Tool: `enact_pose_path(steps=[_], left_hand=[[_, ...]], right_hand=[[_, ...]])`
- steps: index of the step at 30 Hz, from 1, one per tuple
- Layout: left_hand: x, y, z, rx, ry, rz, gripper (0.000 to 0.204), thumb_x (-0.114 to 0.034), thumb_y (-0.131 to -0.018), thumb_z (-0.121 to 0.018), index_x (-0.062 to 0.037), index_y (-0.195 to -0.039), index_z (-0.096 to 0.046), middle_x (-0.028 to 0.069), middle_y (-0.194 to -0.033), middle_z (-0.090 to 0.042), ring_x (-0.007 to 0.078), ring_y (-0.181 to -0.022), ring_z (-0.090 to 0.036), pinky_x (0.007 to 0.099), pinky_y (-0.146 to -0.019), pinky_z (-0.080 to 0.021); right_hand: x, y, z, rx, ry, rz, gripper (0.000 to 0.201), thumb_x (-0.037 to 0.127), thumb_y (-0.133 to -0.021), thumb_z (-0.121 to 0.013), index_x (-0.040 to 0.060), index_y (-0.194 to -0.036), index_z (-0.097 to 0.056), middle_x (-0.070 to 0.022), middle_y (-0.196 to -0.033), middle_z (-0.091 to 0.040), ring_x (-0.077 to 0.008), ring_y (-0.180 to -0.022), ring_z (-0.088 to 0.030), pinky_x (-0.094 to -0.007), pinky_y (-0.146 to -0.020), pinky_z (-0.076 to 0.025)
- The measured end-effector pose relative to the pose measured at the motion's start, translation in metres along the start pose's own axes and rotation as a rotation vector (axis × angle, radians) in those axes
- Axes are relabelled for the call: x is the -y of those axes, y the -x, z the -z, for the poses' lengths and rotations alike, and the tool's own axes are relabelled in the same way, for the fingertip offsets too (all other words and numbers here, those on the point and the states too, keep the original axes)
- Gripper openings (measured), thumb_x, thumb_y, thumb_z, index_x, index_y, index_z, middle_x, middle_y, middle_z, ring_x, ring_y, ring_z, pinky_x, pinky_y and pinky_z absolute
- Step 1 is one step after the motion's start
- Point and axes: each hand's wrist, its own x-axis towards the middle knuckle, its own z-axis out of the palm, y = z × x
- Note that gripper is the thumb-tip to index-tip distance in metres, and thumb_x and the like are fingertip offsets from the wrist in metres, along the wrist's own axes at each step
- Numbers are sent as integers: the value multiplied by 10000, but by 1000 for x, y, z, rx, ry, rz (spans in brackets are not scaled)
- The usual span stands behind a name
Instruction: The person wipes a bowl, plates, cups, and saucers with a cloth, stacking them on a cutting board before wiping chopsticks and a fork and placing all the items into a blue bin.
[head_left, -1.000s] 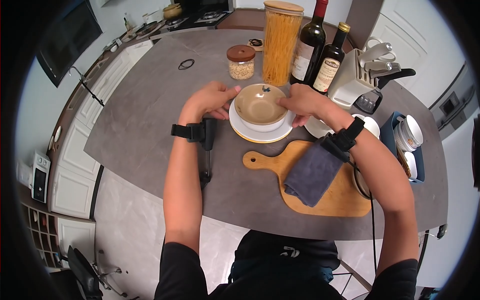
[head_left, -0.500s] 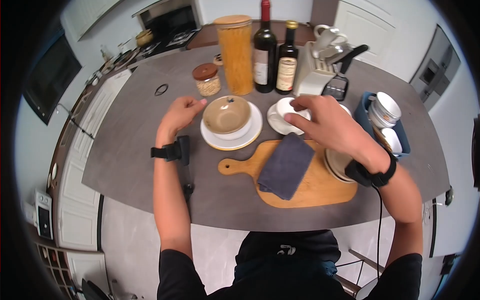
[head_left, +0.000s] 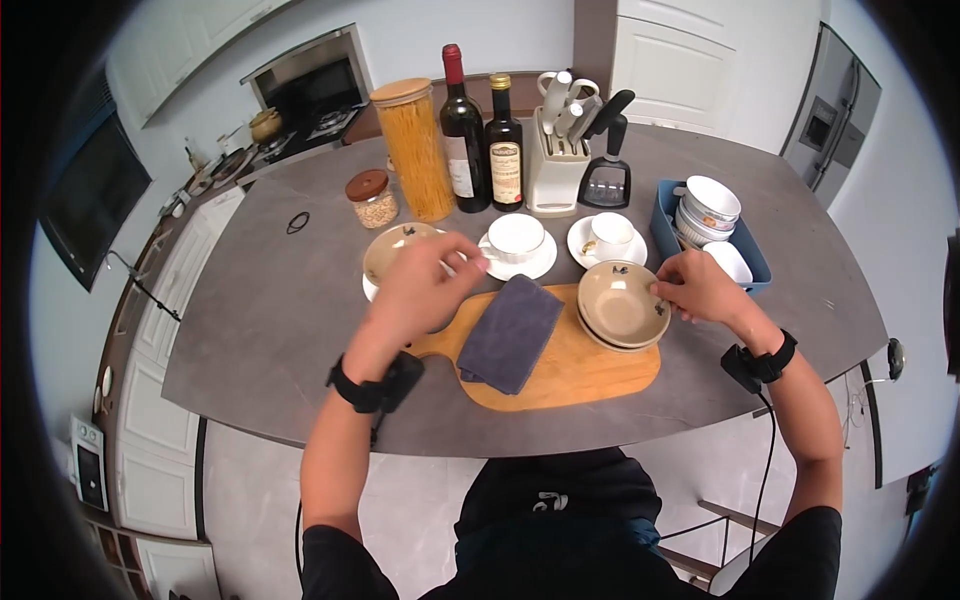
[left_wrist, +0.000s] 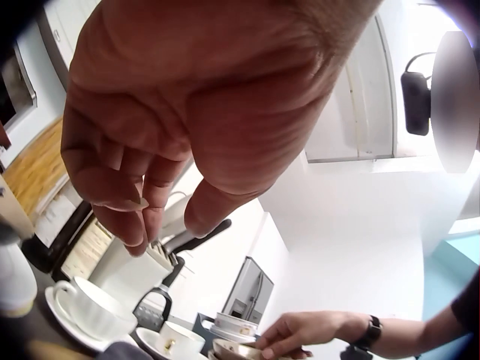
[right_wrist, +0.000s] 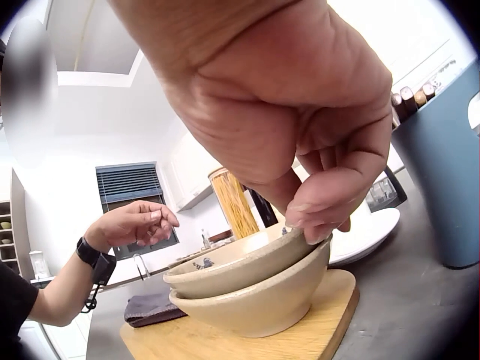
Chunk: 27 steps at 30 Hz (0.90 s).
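Note:
My right hand (head_left: 702, 288) pinches the rim of the upper beige bowl (head_left: 622, 305), at its right side. This bowl is stacked in a lower beige bowl (right_wrist: 251, 309) on the wooden cutting board (head_left: 600, 378). In the right wrist view the upper bowl is slightly tilted within the lower one. My left hand (head_left: 420, 285) is in the air with loosely bent fingers and nothing in them. In the head view it overlaps another beige bowl (head_left: 390, 252), partly hiding it and the white plate under it. A folded grey cloth (head_left: 512, 335) lies on the board between the hands.
Two white cups (head_left: 516, 236) on saucers stand behind the board. Farther back are an oat jar (head_left: 373, 203), a pasta jar (head_left: 415, 150), two dark bottles (head_left: 463, 150) and a knife block (head_left: 556, 180). A blue bin (head_left: 668, 215) with bowls stands at the right.
My right hand has gone from the first beige bowl, past a white cup, to the stacked bowls on the board. My left hand has left the first bowl's side and moved right.

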Motion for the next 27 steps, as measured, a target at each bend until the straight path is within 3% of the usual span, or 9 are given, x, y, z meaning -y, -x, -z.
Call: enact_pose_path(steps=[2,5,12,18,20,21,23,25,27], left_hand=[[-14,7,-13,62,33,9,251,-251,-934,-715,-20,-1031,-703,108,-807,-731,218,-715,-689,352,-653,-516],[-22,12,-33,144,129,1,228,-225,-970,-692,-21,-1071,-694,9,-782,-660,93,-685,-585,283,-617,-478],[-23,19,-88,122,117,-125,405,-342,-1006,-647,-7,-1227,-588,115,-757,-700,240,-663,-681,374,-606,-505],[-36,11,-92,119,302,26,408,-330,-1066,-539,20,-1275,-529,116,-754,-678,201,-657,-661,356,-620,-510],[-28,10,-87,21,328,9,353,-262,-1036,-515,33,-1229,-532,278,-931,-696,456,-924,-682,498,-807,-517],[-25,13,-81,-24,303,35,300,-210,-1026,-483,13,-1216,-544,313,-943,-673,498,-960,-650,524,-821,-502],[-12,15,-60,-106,253,-9,285,-204,-1016,-500,4,-1200,-563,292,-919,-658,457,-893,-662,501,-780,-508],[-20,21,-22,-41,397,273,270,-180,-1040,-490,-42,-1259,-566,101,-908,-654,181,-771,-620,320,-699,-525],[16,12,3,-100,337,241,279,-170,-1050,-476,-50,-1289,-556,62,-935,-665,136,-782,-624,300,-700,-532]], right_hand=[[-2,-1,0,-2,-15,43,211,149,-943,-705,-61,-933,-716,-52,-658,-664,-87,-484,-585,-246,-430,-476],[-2,1,3,-4,-57,88,169,103,-927,-674,-63,-906,-697,-55,-659,-666,-91,-491,-591,-254,-446,-489],[-16,7,-1,-153,-304,152,106,37,-868,-638,-59,-831,-663,-56,-632,-652,-91,-494,-621,-251,-439,-508],[8,7,-13,-120,-575,180,120,58,-915,-647,-61,-898,-659,-41,-645,-654,-74,-497,-610,-230,-452,-502],[24,8,-21,-93,-660,214,136,78,-937,-661,-57,-917,-663,-34,-647,-653,-66,-497,-605,-222,-461,-501],[34,9,-24,-56,-709,238,169,114,-957,-679,-54,-949,-671,-30,-668,-663,-60,-519,-613,-216,-480,-504],[52,10,-27,-14,-765,261,202,151,-977,-697,-51,-981,-679,-26,-689,-673,-54,-540,-621,-209,-498,-506],[67,13,-29,82,-853,312,264,216,-1002,-701,-42,-1059,-688,-21,-748,-699,-43,-594,-635,-196,-541,-506],[68,16,-34,102,-853,352,267,219,-1008,-695,-35,-1091,-687,-21,-770,-706,-41,-611,-637,-193,-556,-501]])
